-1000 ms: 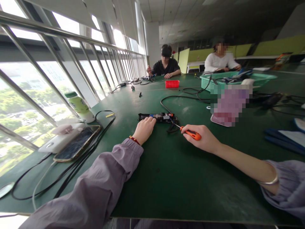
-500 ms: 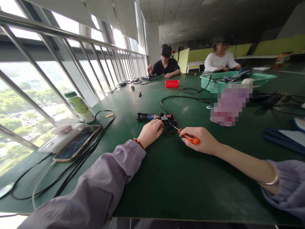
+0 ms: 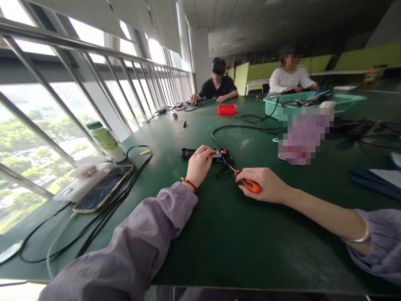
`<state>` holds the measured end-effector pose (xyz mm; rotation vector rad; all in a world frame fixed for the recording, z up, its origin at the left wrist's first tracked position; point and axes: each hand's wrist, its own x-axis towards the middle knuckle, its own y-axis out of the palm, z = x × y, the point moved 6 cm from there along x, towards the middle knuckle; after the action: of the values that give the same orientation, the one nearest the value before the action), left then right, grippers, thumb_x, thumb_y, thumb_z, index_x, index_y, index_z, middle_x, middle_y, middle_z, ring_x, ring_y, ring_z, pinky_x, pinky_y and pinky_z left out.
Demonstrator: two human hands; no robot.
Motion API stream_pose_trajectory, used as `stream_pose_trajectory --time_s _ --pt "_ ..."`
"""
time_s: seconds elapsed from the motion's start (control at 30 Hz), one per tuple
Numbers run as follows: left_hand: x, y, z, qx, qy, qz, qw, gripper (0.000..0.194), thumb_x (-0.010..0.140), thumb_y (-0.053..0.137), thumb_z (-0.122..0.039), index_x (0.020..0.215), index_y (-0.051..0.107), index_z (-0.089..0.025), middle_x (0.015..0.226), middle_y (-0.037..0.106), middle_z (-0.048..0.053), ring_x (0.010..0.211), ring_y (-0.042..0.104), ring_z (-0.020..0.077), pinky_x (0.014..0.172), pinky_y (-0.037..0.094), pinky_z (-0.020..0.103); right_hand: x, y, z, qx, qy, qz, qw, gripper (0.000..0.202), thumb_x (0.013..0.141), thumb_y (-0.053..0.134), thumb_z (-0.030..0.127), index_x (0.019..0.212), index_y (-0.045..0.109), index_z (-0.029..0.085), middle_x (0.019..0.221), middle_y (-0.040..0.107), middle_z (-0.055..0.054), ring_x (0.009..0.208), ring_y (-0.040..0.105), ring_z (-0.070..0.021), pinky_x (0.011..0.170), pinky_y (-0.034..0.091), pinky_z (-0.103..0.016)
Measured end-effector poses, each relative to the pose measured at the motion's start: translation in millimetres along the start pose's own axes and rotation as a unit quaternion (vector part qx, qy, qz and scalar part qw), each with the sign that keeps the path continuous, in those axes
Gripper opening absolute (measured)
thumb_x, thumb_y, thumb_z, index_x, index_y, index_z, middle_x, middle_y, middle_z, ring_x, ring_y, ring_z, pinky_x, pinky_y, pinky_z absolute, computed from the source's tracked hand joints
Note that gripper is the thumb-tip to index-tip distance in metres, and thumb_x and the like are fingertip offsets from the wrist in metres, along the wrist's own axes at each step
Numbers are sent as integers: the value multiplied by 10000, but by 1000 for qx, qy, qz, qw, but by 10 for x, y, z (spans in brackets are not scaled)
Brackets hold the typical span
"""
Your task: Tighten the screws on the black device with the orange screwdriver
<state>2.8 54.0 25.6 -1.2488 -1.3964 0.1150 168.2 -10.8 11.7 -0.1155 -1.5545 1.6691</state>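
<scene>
A slim black device with exposed wiring (image 3: 221,157) lies on the green table, a black cable running out of it. My left hand (image 3: 199,167) reaches over its middle, covering part of the body, with thumb and fingers pinched on it beside a small grey block. In my right hand (image 3: 266,184) is a screwdriver (image 3: 252,186) with an orange and black handle. Its thin shaft slants up to the left and its tip is at the device's right end, among small wires. Exactly what the tip touches is too small to tell.
Left are a phone (image 3: 105,190), a white case-like object (image 3: 75,188), a bottle (image 3: 106,142) and black cords. Ahead are a red tray (image 3: 226,109) and a green basket (image 3: 272,109) of items. A blurred pinkish object (image 3: 307,136) stands right. Two people sit opposite.
My left hand has risen and shifted forward over the device, its fingers now pinching near the grey block. The screwdriver stays at the device's right end. The far person's raised hand has lowered to the table.
</scene>
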Motion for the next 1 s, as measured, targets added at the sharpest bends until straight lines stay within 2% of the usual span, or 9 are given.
stream_pose_trajectory --time_s 0.2,0.4,0.6,0.77,0.87,1.0 --pt "73 111 -11 34 4 25 999 184 884 416 -168 927 594 -192 947 614 32 895 566 129 792 451 233 2 15 3 -7 -12 0 1000 148 777 528 261 882 615 203 847 661 -31 725 618 -145 680 468 -255" --pt "67 110 -18 69 12 29 997 187 891 401 -167 919 585 -190 944 622 35 912 548 141 800 442 242 9 6 23 -12 -17 3 1000 136 785 522 256 875 608 201 828 653 -27 709 606 -142 669 459 -249" --pt "53 156 -7 112 26 63 991 222 906 389 -198 973 600 -206 971 646 26 918 541 151 782 449 250 11 10 29 -17 -22 8 1000 132 782 528 255 873 605 198 831 648 -26 705 598 -140 668 455 -247" --pt "-7 65 -9 156 24 92 983 280 890 378 -166 1059 594 -222 1062 625 34 973 548 152 812 452 251 1 16 30 -28 -29 11 999 136 785 525 254 876 609 197 831 648 -28 709 598 -143 668 455 -249" --pt "-46 -25 -7 157 29 145 976 291 867 385 -157 1024 618 -233 1072 615 17 949 574 140 768 459 228 -3 22 29 -37 -34 19 999 140 783 530 250 884 612 197 836 646 -29 711 598 -144 673 450 -251" --pt "-112 -29 -43 164 124 266 942 295 839 413 -160 1007 640 -243 1062 624 -6 942 590 132 749 454 212 -5 22 25 -46 -36 23 998 141 794 520 249 883 611 188 821 640 -30 698 591 -143 662 445 -253"
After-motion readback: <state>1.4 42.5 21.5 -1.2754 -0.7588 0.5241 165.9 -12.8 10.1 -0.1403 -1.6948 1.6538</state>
